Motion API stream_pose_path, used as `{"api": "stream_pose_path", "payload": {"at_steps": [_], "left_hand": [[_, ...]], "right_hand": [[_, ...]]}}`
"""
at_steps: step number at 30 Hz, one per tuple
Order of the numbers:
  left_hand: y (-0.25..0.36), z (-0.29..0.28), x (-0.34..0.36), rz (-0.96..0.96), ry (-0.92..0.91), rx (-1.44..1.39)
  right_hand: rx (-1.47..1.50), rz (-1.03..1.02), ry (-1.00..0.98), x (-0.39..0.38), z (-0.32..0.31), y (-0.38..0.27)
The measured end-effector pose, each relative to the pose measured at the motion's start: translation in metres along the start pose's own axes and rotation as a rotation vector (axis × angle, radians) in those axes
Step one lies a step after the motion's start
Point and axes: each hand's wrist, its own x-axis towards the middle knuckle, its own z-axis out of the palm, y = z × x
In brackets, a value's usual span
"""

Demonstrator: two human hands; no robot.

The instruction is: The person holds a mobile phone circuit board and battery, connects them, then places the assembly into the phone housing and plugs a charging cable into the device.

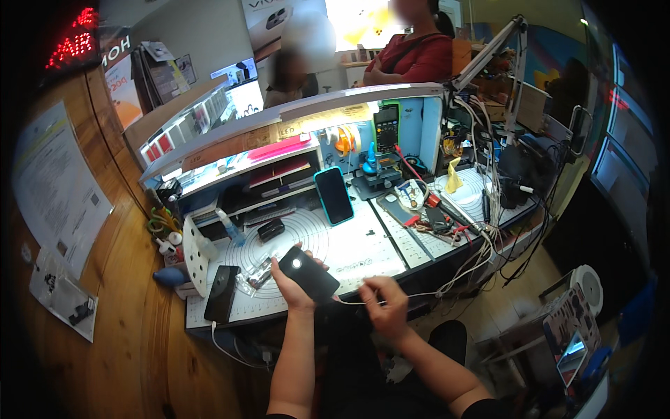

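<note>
My left hand [296, 283] is wrapped around a black smartphone [315, 277], which is tilted above the bench's front edge. A bright white round spot shows on its dark face. From its lower end a white charging cable [423, 295] runs off to the right. Beside that end is my right hand [386, 306], its fingers curled closed. The cable passes at or behind these fingers, and whether they grip it is hidden. A second dark phone [222, 293] lies on the mat at the left, with a white cable at its lower end.
A phone in a teal case [334, 196] leans upright at mid-bench. Tools and red-handled leads [440, 216] crowd the right side, near hanging cables [481, 140]. A small clear bag [257, 275] lies beside my left hand. Beyond the bench stands a person in red [422, 59].
</note>
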Motion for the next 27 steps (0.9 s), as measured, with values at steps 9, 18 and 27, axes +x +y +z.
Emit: {"api": "stream_pose_path", "payload": {"at_steps": [9, 18, 27], "left_hand": [[0.009, -0.014, 0.005, 0.054, -0.054, 0.042], [0.009, -0.018, 0.009, 0.063, -0.015, 0.008], [0.008, -0.016, 0.007, 0.023, -0.016, -0.035]], "right_hand": [[-0.296, -0.228, -0.067, -0.026, 0.044, -0.003], [-0.221, -0.295, 0.017, -0.029, 0.056, 0.003], [-0.199, -0.313, 0.025, -0.032, 0.059, 0.009]]}}
